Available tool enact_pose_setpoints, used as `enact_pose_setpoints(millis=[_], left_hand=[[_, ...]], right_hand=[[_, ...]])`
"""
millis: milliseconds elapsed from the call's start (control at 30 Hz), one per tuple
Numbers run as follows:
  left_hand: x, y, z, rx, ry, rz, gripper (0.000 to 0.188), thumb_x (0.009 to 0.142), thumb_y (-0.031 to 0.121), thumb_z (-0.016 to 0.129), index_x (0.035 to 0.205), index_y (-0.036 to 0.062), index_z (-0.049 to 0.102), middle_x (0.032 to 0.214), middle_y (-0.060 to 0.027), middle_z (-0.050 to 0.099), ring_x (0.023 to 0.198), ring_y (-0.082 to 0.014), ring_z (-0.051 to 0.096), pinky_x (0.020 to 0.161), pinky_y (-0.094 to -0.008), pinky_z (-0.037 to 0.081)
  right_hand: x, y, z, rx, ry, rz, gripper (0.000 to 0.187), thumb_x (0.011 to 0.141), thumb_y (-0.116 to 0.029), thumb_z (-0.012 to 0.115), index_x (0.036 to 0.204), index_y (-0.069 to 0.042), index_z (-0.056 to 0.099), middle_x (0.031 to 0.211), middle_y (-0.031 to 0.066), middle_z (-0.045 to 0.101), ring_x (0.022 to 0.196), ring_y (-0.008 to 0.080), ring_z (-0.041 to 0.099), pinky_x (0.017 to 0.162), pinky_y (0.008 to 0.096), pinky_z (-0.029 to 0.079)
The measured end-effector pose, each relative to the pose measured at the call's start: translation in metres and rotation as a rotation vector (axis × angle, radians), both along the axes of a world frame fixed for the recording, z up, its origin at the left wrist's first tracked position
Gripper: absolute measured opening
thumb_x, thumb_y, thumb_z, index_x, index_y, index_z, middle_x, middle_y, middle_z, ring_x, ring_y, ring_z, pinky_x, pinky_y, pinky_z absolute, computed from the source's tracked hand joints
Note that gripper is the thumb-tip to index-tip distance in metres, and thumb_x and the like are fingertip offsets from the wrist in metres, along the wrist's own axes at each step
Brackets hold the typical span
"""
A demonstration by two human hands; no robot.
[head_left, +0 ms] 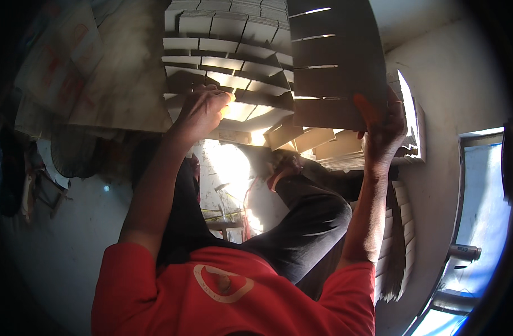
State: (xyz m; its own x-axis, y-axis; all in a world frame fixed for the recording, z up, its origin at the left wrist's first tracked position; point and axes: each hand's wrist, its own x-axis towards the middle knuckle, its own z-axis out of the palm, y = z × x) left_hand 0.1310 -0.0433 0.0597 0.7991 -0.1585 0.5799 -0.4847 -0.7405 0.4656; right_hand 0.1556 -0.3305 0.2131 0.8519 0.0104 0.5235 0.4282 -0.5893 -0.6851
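Observation:
In my right hand (pixel 386 124) is a slotted cardboard sheet (pixel 329 84), gripped at its near right corner with the thumb on its face. Several narrow slits run in from the sheet's left edge. My left hand (pixel 203 109) is closed, with its fingers curled at the near left part of a cardboard divider grid (pixel 242 84). What those fingers hold, if anything, is hidden. The grid is made of upright strips crossing each other, and sunlight falls through its near cells. Along its right side, the sheet stands close against the grid.
Left of the grid lies a broad brown board (pixel 124 73). Loose cardboard pieces (pixel 329 144) sit below the sheet, and stacked slotted cardboard (pixel 395 246) stands beside my right forearm. A wall (pixel 441 101) with a window (pixel 477 190) closes off the right. My legs are under the work surface.

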Motion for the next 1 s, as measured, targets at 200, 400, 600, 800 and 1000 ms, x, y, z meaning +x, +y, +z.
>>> enact_pose_setpoints(millis=[200,400,600,800,1000], left_hand=[[0.000,-0.006,0.004,-0.099,-0.115,-0.047,0.016,0.055,-0.007,0.053,0.061,0.0018,0.041,0.059,-0.0142,0.045,0.061,-0.0320,0.054,0.054,-0.0412,0.039],[0.002,-0.005,0.000,-0.090,-0.121,-0.039,0.017,0.055,-0.006,0.054,0.061,0.0016,0.040,0.059,-0.0149,0.045,0.060,-0.0325,0.053,0.053,-0.0413,0.039],[0.001,-0.001,0.003,0.021,0.061,-0.036,0.023,0.058,-0.012,0.052,0.078,-0.0007,0.059,0.069,-0.0152,0.056,0.073,-0.0312,0.057,0.065,-0.0409,0.045],[0.003,0.000,-0.001,-0.035,0.050,-0.020,0.023,0.058,-0.011,0.052,0.077,-0.0006,0.059,0.071,-0.0154,0.058,0.073,-0.0316,0.058,0.066,-0.0401,0.045],[0.004,-0.001,-0.004,-0.021,0.063,-0.017,0.025,0.060,-0.011,0.052,0.080,-0.0010,0.061,0.074,-0.0156,0.060,0.075,-0.0309,0.059,0.067,-0.0387,0.047]], right_hand=[[-0.005,0.044,-0.017,0.011,0.158,0.145,0.061,0.076,-0.007,0.074,0.132,-0.007,0.050,0.082,0.0038,0.068,0.050,0.0035,0.050,0.039,0.0208,0.039],[0.003,0.055,-0.026,0.036,0.174,0.166,0.060,0.075,-0.005,0.074,0.131,-0.004,0.050,0.081,0.0028,0.065,0.048,0.0027,0.047,0.036,0.0199,0.037],[0.011,0.054,-0.038,-0.044,0.155,0.150,0.064,0.075,-0.007,0.073,0.134,-0.006,0.048,0.092,0.0100,0.070,0.054,0.0040,0.053,0.045,0.0222,0.043],[0.010,0.064,-0.029,-0.002,0.234,0.152,0.063,0.076,-0.004,0.071,0.134,-0.005,0.047,0.086,0.0090,0.069,0.051,0.0044,0.050,0.042,0.0230,0.042],[0.011,0.065,-0.025,-0.053,0.239,0.193,0.062,0.076,-0.003,0.070,0.134,-0.005,0.047,0.080,0.0064,0.068,0.046,0.0051,0.047,0.040,0.0235,0.040]])
